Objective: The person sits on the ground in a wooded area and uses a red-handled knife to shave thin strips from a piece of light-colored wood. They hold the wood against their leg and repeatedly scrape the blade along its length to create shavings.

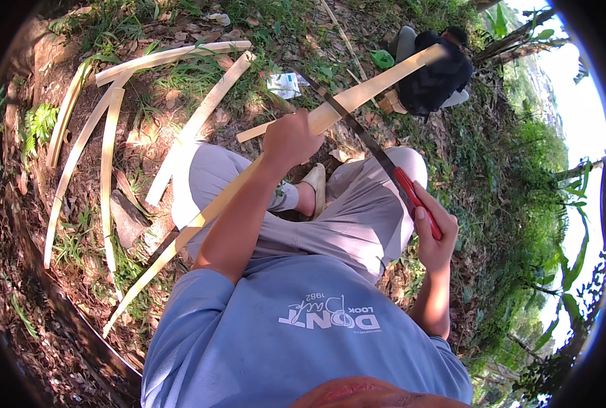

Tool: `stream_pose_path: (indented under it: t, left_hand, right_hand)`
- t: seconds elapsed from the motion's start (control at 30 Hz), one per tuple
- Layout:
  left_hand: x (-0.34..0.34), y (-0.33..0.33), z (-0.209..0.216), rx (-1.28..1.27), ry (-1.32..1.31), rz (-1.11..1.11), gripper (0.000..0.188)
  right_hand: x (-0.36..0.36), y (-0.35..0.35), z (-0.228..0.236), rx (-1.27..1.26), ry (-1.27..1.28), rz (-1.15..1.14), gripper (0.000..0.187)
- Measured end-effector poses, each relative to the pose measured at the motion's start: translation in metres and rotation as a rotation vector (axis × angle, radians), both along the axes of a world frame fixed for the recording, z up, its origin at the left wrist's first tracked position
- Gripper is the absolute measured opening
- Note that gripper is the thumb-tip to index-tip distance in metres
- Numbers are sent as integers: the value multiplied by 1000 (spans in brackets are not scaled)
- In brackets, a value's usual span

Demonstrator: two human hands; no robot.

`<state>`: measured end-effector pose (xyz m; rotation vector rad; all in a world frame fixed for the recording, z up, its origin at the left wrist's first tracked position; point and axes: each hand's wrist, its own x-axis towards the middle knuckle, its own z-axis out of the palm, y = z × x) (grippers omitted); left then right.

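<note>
- Head view: the left hand (291,141) is clenched around a pale strip (377,81), fingers wrapped over it just short of the blade, apparently to keep it from slipping or turning.
- From those fingers the strip runs away and to the right; a long tail (159,265), seemingly of the same strip, reaches back past the left leg (208,170), which may help bear it.
- A short end (255,131) juts out left of the fist. Whether it belongs to this strip cannot be told; the hand hides the join.
- The right hand (437,238) grips the red handle of a knife (367,139), its fingers curled round and thumb near the front; held so, the whole blade stays free.
- The blade crosses the strip just beyond the left fingers, tip pointing away and left. Whether it bites cannot be told.
- Loose strips (201,127) lie on the ground left of the left fingers, likely clear of the knife yet near.
- A white packet (284,85) lies beyond the left fingers.
</note>
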<state>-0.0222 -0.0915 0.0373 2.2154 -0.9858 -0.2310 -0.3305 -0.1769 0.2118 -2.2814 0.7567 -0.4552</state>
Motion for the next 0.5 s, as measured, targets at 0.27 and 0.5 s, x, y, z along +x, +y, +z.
stream_pose_path:
  t: [0.27, 0.5]
  left_hand:
    - [12, 18, 1, 47, 33, -6, 49]
    - [13, 72, -2, 98, -11, 13, 52]
  right_hand:
    - [139, -12, -76, 1, -230, 153, 35]
    - [111, 26, -68, 143, -174, 153, 36]
